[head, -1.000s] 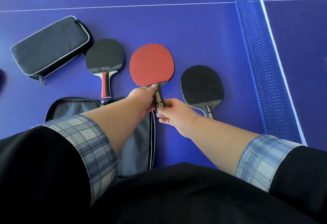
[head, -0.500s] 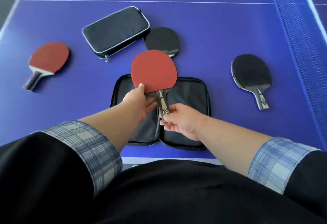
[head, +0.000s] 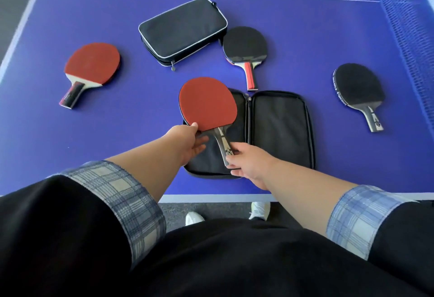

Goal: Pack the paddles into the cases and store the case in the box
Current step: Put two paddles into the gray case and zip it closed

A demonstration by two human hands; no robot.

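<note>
— What is done so far?
— Little, it is judged. The red paddle point(head: 206, 103) is held over the open case's point(head: 279, 130) left half, blade edge pinched by the left grip point(head: 187, 141), handle by the right grip point(head: 249, 160). Three other paddles point(head: 92, 64) are left out by the zipped case point(head: 183, 29); no box is seen.
— The setting?
— A blue surface point(head: 94, 137), white-lined, netted point(head: 404, 38) at right; grey floor point(head: 173, 211) below.

Open black zip case point(head: 279, 127) being half covered by the red-faced grey-handled paddle point(head: 207, 103), its handle end sitting hidden under the right hand point(head: 251, 163), fingers of the left hand point(head: 187, 140) hiding beneath the blade, blue mesh net point(head: 404, 26) running off the right edge (and the top)
</note>
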